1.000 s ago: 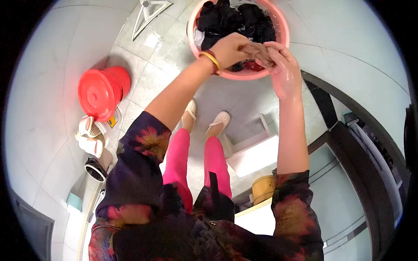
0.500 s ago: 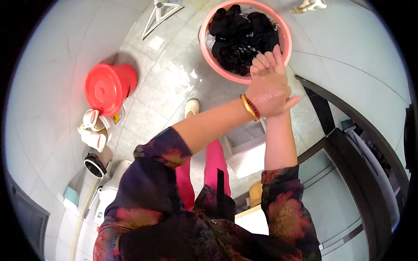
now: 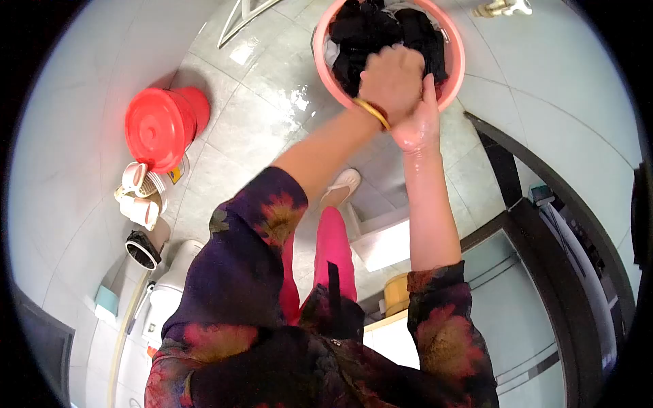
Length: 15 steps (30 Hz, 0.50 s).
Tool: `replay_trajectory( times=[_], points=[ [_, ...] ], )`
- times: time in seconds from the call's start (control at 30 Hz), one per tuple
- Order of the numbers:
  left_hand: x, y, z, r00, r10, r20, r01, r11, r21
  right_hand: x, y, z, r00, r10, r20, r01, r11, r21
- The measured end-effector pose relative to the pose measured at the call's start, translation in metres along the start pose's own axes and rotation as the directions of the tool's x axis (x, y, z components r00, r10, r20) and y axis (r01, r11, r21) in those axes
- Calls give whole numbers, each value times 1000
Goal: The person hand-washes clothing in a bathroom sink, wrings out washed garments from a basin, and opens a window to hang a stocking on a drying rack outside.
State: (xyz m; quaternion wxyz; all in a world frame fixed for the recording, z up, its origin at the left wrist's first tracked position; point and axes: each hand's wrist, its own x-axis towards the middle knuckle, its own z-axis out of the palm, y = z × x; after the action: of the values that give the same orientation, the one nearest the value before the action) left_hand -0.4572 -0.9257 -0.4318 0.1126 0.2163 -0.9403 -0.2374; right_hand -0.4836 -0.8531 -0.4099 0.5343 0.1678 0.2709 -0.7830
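My left hand (image 3: 393,81), with a gold bracelet (image 3: 373,113) at its wrist, lies across my right hand (image 3: 417,129). Slightly blurred, the left hand shows its back, with its fingers curled down around the right hand. Wet skin shines on my right palm and wrist. One digit of the right hand stretches up beside the left; its other fingers are hidden underneath. Behind both hands, a pink basin (image 3: 457,64) holds a heap of dark, wet-looking clothes (image 3: 364,34) and some pale cloth.
A red lidded bucket (image 3: 156,129) stands on the left, with pale shoes (image 3: 139,197) and a black-lined bin (image 3: 144,249) below it. Wet patches mark the tiled floor (image 3: 272,88). A white stool-like piece (image 3: 384,245) is near my legs, and a dark-framed door (image 3: 524,292) is at right.
My left hand has slid from the right wrist up over the right palm and fingers. The view has shifted slightly, and my foot shows farther right.
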Motion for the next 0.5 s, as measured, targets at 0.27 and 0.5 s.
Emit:
replay_trajectory(
  times=[0.27, 0.5],
  points=[
    [-13, -18, 7, 949, -290, 122, 303, 737, -604, 8, 17, 1, 945, -180, -273, 171, 984, -57],
    [-22, -8, -21, 879, -71, 471, 476, 147, -867, 6, -14, 20, 868, -229, -440, 135, 963, -234]
  ],
)
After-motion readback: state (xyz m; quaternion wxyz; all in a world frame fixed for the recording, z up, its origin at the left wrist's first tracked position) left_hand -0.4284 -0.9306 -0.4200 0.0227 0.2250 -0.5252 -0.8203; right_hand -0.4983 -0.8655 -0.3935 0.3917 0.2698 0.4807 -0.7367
